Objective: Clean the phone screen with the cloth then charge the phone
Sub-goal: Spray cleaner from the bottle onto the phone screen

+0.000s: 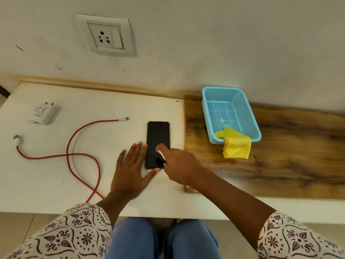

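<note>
Dark glass of the phone point(158, 143) is lying face up; I am bracing its near-left corner with my flat, spread left hand point(130, 171) and touching it with my empty right hand point(179, 165), forefinger extended. I should be fetching the yellow cloth point(236, 144), draped over the blue basket point(240, 101) right of the phone.

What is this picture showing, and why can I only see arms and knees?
The camera sits on a person's head and looks down, so you see only their arms and lap. On the white table lies a dark phone. The left hand rests flat beside it, thumb at its bottom edge, and the right hand touches the screen with one finger. Neither hand holds anything. A red cable and a white charger plug lie to the left. A yellow cloth hangs out of a blue basket on the right. A wall socket waits above.
</note>
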Available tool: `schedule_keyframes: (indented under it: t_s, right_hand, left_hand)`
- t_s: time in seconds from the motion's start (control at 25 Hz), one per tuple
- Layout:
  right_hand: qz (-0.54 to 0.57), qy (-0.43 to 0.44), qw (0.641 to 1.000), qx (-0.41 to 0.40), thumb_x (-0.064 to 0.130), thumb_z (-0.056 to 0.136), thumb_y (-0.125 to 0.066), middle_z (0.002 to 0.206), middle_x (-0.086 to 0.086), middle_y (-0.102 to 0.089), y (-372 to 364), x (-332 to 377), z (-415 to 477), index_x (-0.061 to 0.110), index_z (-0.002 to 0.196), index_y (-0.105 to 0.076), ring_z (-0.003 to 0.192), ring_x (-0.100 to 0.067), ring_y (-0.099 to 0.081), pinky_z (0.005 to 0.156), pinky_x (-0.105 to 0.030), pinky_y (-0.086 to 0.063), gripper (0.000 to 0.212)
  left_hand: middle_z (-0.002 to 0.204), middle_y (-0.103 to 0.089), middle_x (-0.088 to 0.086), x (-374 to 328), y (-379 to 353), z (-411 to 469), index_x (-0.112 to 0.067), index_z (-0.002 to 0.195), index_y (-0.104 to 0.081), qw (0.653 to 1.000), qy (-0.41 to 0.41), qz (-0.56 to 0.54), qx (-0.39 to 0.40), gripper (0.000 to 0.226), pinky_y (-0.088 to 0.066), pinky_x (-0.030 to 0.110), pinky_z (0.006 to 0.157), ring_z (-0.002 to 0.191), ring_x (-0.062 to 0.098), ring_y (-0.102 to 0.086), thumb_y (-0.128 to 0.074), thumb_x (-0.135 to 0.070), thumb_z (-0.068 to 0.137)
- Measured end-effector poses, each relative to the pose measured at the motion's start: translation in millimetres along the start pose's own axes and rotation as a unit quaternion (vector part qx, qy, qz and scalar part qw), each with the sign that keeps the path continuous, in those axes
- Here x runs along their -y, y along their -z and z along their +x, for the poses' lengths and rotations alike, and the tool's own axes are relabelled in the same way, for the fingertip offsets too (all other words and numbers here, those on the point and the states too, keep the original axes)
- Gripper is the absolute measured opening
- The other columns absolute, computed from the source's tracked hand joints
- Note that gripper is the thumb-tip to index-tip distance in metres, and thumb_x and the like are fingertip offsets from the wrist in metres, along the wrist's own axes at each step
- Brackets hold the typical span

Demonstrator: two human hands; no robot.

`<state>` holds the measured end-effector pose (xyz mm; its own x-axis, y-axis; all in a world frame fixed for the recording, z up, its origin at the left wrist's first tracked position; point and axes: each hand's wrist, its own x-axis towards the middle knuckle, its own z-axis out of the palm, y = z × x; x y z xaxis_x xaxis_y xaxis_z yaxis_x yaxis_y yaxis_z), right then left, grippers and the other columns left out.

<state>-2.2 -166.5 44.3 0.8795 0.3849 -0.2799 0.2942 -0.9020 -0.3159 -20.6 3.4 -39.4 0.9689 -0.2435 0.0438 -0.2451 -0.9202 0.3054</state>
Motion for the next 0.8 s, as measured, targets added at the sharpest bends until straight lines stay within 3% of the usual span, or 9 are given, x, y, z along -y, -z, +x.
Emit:
schedule_keyframes:
  t_s: [0.24, 0.32, 0.4, 0.52, 0.64, 0.76, 0.8]
  right_hand:
    - [-0.017, -0.018, 1.0, 0.003, 0.006, 0.086, -0.06, 0.082, -0.006, -0.054, -8.2, -3.8, 0.7, 0.024, 0.128, -0.027, 0.064, -0.019, -0.056, 0.054, -0.026, -0.043, 0.057]
    - [-0.002, -0.02, 1.0, -0.018, 0.007, 0.087, -0.058, 0.087, -0.008, -0.059, -4.1, -4.4, 1.2, 0.024, 0.129, -0.028, 0.065, -0.018, -0.055, 0.056, -0.026, -0.043, 0.054]
    - [0.03, -0.018, 0.997, -0.075, 0.015, 0.092, -0.051, 0.091, -0.009, -0.062, 9.8, -6.5, 2.4, 0.026, 0.13, -0.03, 0.068, -0.017, -0.055, 0.057, -0.026, -0.043, 0.044]
    - [0.108, -0.016, 0.974, -0.198, 0.029, 0.095, -0.044, 0.081, -0.005, -0.06, 49.9, -17.7, 7.6, 0.026, 0.129, -0.036, 0.073, -0.023, -0.059, 0.064, -0.029, -0.043, 0.035]
    - [0.206, -0.044, 0.926, -0.313, 0.022, 0.095, -0.041, 0.081, -0.008, -0.061, 101.6, -43.6, 18.1, 0.024, 0.129, -0.036, 0.067, -0.023, -0.062, 0.063, -0.035, -0.051, 0.035]
    - [0.222, -0.084, 0.872, -0.428, 0.021, 0.094, -0.045, 0.082, -0.003, -0.06, 144.1, -78.3, 29.3, 0.024, 0.134, -0.033, 0.059, -0.009, -0.057, 0.055, -0.007, -0.043, 0.042]
    - [0.214, -0.105, 0.858, -0.456, 0.022, 0.093, -0.047, 0.084, -0.002, -0.059, 152.9, -89.8, 31.1, 0.021, 0.136, -0.033, 0.063, -0.013, -0.058, 0.056, -0.006, -0.039, 0.046]
  left_hand:
    - [0.157, -0.017, 0.004, -0.2, -0.4, 0.0, -0.019, 0.147, -0.009, 1.0, 0.002, 0.0, 0.001, 0.083, -0.005, 0.041, 0.118, 0.144, 0.017, -0.007, -0.017, -0.071, 0.083]
    - [0.157, -0.017, 0.003, 0.1, -0.3, -0.1, -0.019, 0.148, -0.009, 1.0, 0.002, -0.005, 0.0, 0.083, -0.005, 0.041, 0.118, 0.144, 0.017, -0.007, -0.018, -0.071, 0.083]
    - [0.157, -0.018, 0.004, 0.1, 0.1, -0.2, -0.018, 0.148, -0.01, 1.0, 0.001, -0.007, -0.001, 0.083, -0.006, 0.041, 0.118, 0.145, 0.017, -0.009, -0.019, -0.07, 0.084]
    - [0.157, -0.017, 0.003, 0.4, 0.7, -0.5, -0.019, 0.148, -0.01, 1.0, -0.001, -0.009, -0.002, 0.082, -0.007, 0.041, 0.118, 0.144, 0.016, -0.008, -0.018, -0.07, 0.085]
    - [0.157, -0.016, 0.003, -0.1, 1.2, 0.0, -0.02, 0.148, -0.008, 1.0, 0.003, -0.011, 0.002, 0.082, -0.007, 0.041, 0.118, 0.144, 0.016, -0.007, -0.018, -0.07, 0.084]
    - [0.157, -0.014, 0.001, 0.0, 0.2, 0.7, -0.02, 0.148, -0.006, 1.0, 0.008, -0.009, 0.002, 0.082, -0.005, 0.04, 0.118, 0.144, 0.015, -0.004, -0.018, -0.07, 0.084]
    - [0.157, -0.014, 0.001, -0.2, -0.1, 0.9, -0.02, 0.148, -0.007, 1.0, 0.007, -0.008, 0.004, 0.082, -0.005, 0.04, 0.118, 0.144, 0.015, -0.004, -0.017, -0.07, 0.084]
